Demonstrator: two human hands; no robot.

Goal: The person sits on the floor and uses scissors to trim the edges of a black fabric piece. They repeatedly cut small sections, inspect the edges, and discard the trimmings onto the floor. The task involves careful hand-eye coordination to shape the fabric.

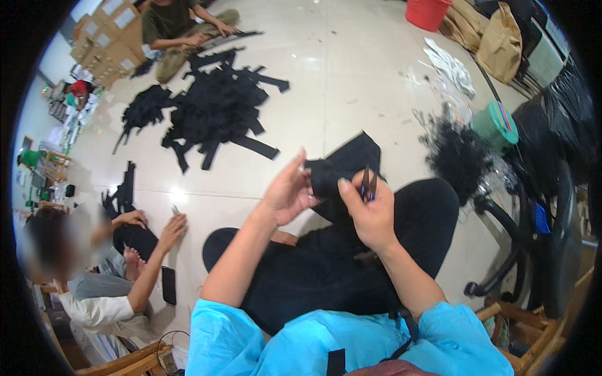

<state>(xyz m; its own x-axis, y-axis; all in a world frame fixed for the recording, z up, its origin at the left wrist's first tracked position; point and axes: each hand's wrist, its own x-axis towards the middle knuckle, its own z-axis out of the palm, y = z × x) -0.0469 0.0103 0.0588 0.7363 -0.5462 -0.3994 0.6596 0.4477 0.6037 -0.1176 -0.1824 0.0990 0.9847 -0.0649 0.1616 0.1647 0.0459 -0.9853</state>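
My left hand [290,193] grips the end of a black fabric strip [351,155] above my crossed legs. The strip bends and reaches away to the right, past my other hand. In my right hand [373,216] are small thread snips [369,183] with dark blades pointing up and a blue part at the grip. The thumb of that hand rests against the cloth. Some of the left fingers are hidden behind the fabric.
A large heap of black strips [216,103] lies ahead on the tiled floor. Black thread scraps [458,153] are piled at right, beside a green bin [495,124] and a chair base [501,250]. Co-workers sit at left and far ahead; a phone [168,285] lies at left.
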